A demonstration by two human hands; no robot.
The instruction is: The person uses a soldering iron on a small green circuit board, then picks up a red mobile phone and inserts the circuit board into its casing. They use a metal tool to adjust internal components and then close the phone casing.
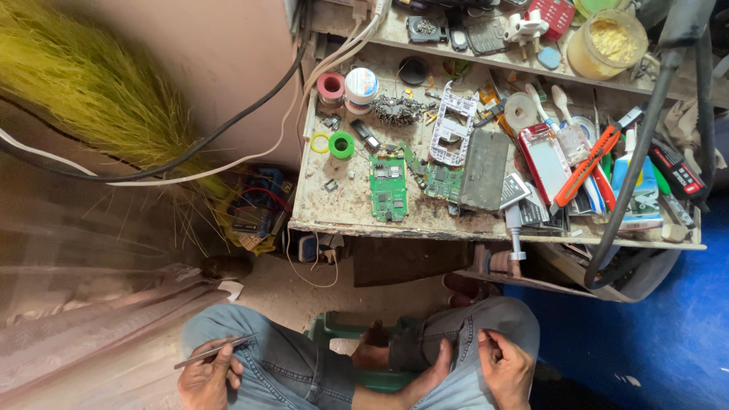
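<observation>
Low, worn workbench (342,216) w/ a shelf (395,30) above, both dusty and crowded. Pinkish-beige wall (220,53) on the left, black and white cables (228,125) across it, dry grass broom (91,83) leaning there. Floor: dusty concrete (281,285) under bench, blue mat (668,326) at right.

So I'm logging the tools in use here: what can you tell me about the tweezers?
The tweezers are thin, straight and grey, metal by the look, tapering to a fine point. The left hand pinches them near the wide end, and the tip points right and slightly up, over the left knee of the jeans. Nothing shows between the tips. They are well below the workbench.
</observation>
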